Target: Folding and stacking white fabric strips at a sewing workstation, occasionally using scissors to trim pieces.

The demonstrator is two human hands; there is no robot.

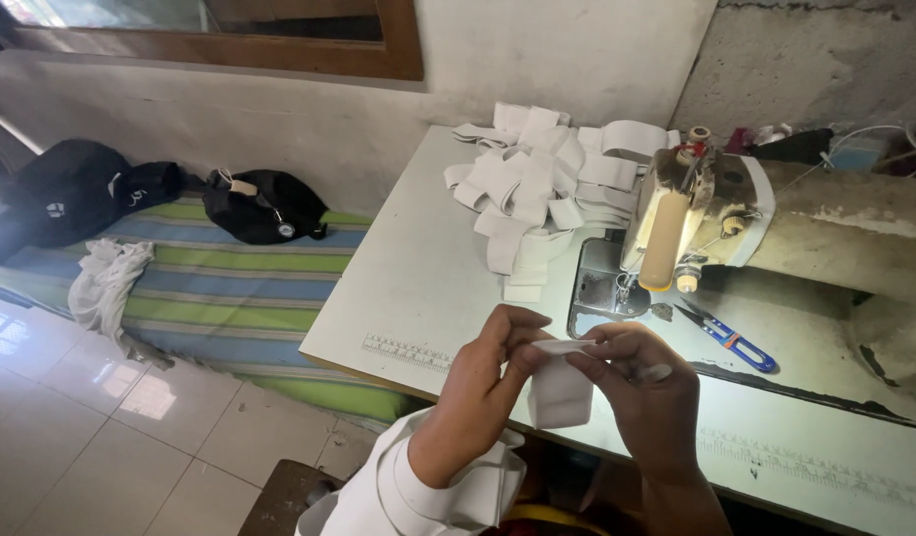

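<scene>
Both hands are pinching a short white elastic strip point(560, 389) by its folded top edge, the left hand point(483, 382) and right hand point(642, 392) closed on it from either side, so it is hanging doubled over the near edge of the tabletop point(418, 268). A heap of similar white strips point(537, 189) is lying toward the far edge beside the sewing machine point(696, 213), and blue-handled snips point(728, 337) are resting just to its right.

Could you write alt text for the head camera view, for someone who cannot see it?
Two hands, left hand and right hand, pinch a folded white elastic strip above a white sewing table. Behind lie a pile of white strips, a sewing machine and blue-handled snips.
</scene>
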